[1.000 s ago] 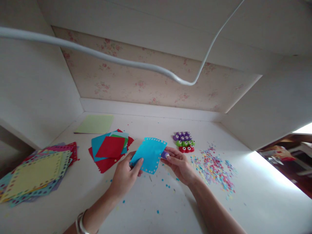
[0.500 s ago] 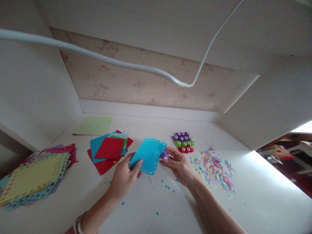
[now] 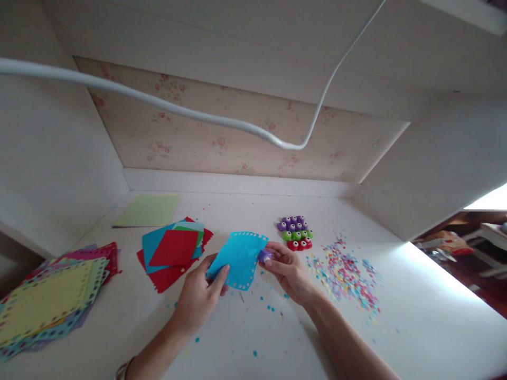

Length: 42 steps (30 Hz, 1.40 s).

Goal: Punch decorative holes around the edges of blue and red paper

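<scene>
A blue sheet of paper (image 3: 240,258), with small holes punched along its top, right and bottom edges, is held above the table. My left hand (image 3: 202,287) pinches its left side, thumb on top and fingers underneath. Against the sheet's right edge sits a small purple craft punch (image 3: 265,256), gripped between the thumb and fingers of my right hand (image 3: 288,272). The right fingers partly cover the punch. Beyond that hand, rows of similar purple, green and red punches (image 3: 295,232) stand together. A few blue paper bits are scattered below the sheet.
Red, blue and green paper sheets (image 3: 174,248) lie left of my hands. A pile of sheets with punched borders (image 3: 47,298) is at far left, pale green paper (image 3: 146,210) behind. Colourful confetti (image 3: 348,272) spreads at right. A white cable (image 3: 222,120) hangs across overhead.
The view has shifted slightly, so the scene sits a little lower and to the left. Both hands keep their holds on the blue paper and punch, with little other visible change.
</scene>
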### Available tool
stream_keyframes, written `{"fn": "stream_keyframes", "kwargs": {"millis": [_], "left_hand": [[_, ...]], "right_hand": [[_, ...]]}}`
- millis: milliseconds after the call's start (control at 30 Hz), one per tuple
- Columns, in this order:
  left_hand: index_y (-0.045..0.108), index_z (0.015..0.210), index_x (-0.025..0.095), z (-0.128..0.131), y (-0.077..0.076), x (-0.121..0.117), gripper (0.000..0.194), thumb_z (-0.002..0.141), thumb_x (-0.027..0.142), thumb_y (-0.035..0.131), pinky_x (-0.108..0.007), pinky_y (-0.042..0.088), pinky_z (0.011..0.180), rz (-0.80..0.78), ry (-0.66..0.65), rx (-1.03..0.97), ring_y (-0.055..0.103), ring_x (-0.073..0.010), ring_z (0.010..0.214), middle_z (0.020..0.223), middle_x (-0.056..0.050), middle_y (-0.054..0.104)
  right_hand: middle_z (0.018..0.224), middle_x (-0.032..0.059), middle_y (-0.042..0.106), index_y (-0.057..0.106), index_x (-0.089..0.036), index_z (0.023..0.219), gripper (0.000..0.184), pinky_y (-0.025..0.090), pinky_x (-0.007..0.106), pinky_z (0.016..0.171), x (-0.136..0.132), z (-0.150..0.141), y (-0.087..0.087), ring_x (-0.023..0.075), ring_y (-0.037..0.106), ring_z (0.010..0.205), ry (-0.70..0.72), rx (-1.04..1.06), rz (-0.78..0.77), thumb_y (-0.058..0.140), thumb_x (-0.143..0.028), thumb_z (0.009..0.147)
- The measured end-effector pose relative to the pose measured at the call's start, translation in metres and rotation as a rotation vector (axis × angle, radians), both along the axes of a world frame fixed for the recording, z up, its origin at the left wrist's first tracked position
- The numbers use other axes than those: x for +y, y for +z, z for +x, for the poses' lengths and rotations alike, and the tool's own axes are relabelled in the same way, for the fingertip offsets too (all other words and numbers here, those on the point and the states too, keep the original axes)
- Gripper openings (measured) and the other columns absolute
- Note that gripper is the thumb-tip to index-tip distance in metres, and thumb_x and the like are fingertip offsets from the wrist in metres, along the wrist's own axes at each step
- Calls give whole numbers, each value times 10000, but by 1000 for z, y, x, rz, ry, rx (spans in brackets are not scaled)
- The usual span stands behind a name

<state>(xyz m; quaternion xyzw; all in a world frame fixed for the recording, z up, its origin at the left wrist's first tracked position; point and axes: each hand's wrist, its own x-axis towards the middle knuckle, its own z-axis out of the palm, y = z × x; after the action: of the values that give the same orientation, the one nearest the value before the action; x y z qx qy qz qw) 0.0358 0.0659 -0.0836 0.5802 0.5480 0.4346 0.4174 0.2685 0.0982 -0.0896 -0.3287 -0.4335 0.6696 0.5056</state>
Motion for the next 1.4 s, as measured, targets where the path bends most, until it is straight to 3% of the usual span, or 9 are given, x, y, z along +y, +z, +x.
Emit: {"fn": "stream_keyframes", "kwargs": {"millis": [300, 633, 900, 1100, 1400], "left_hand": [[589, 1082, 189, 0, -3, 2, 375, 884, 507, 603, -262, 576, 550, -28, -10, -25, 711, -190, 585, 766, -20, 740], [592, 1060, 181, 0, -3, 3, 380, 883, 516, 595, -260, 567, 538, -37, -6, -7, 710, -190, 569, 745, -21, 738], [594, 1082, 181, 0, -8, 4, 394, 897, 529, 588, -267, 563, 540, -42, -62, 30, 707, -190, 578, 762, -24, 731], [583, 1081, 185, 1, -9, 2, 393, 901, 534, 593, -272, 564, 546, -60, -68, 1, 705, -190, 588, 773, -27, 732], [570, 1090, 193, 4, -10, 0, 390, 892, 527, 611, -282, 574, 560, -98, -88, -90, 696, -186, 593, 761, -3, 709]], "right_hand": [[1008, 20, 737, 732, -254, 1059, 361, 507, 346, 939, 1, 2, -4, 170, 671, 948, -74, 15, -66, 864, -267, 723], [999, 16, 732, 727, -260, 1058, 428, 535, 340, 840, 1, 3, -4, 169, 680, 867, -51, -90, -55, 901, -260, 666], [936, 41, 723, 715, -199, 1079, 348, 558, 308, 748, -1, 5, -3, 158, 681, 800, -18, -68, -99, 829, -322, 774], [961, 23, 725, 729, -206, 1037, 337, 529, 273, 830, -1, 0, -4, 136, 667, 856, -65, 28, -136, 865, -266, 734], [1015, 56, 712, 742, -170, 1030, 289, 524, 272, 859, -2, -2, -2, 145, 654, 875, 11, -15, -165, 825, -312, 792]]}}
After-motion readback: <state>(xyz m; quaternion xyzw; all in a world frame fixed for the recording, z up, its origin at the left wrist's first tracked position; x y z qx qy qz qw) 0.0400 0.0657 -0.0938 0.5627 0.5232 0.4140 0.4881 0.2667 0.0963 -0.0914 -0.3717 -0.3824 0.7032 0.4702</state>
